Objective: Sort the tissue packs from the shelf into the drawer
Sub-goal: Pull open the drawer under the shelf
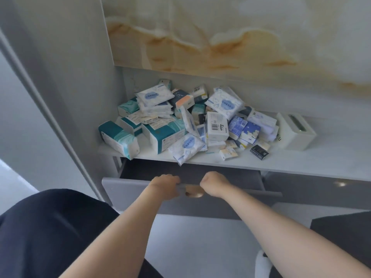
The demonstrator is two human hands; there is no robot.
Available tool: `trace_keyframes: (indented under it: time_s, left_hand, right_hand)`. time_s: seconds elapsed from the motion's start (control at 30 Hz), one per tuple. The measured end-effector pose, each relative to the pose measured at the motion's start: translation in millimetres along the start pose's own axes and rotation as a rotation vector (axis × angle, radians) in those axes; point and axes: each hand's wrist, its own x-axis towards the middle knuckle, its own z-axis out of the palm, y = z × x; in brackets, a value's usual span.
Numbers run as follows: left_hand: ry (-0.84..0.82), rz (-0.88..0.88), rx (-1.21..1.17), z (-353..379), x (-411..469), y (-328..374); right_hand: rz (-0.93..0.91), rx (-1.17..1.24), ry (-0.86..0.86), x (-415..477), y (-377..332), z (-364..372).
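Both hands are on the drawer (140, 195), which stands part-way out beneath the shelf (281, 163). The left hand (165, 182) and right hand (213, 184) sit side by side on the top edge of its grey front, one each side of the handle recess (193, 192). The fingers (171, 179) curl over that edge. Their tips are hidden behind the front, so I take it they hook inside rather than merely rest there. Two hands set evenly about the middle would draw the drawer straight instead of skewing it on its runners.

None of the tissue packs (180, 121) is in hand; they lie in a loose heap across the left half of the shelf. A teal pack (118, 137) juts past the front left corner, directly above the opening. A small black pack (259, 151) lies by itself near the front edge. A white tissue box (296, 131) stands upright to the right of the heap, just beside it.

By my reckoning the sorting proper has not begun: the drawer needs more room first, since what shows of its inside is dark and shallow under the shelf lip
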Motion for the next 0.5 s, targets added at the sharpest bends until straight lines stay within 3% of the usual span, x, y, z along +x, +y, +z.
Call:
trace_keyframes:
  time_s: [0.13, 0.3, 0.5]
  left_hand:
    - [-0.103, -0.009, -0.038, -1.9, -12.8, 9.5]
    - [-0.154, -0.017, -0.041, -5.7, -22.5, 10.8]
    - [-0.226, -0.107, -0.146, 5.9, -21.4, 8.0]
  right_hand:
    - [-0.084, -0.186, -0.147, -17.7, 2.8, 12.0]
    - [-0.091, -0.211, -0.151, -23.0, 9.3, 16.8]
    - [-0.137, -0.353, -0.271, -21.2, 5.8, 17.8]
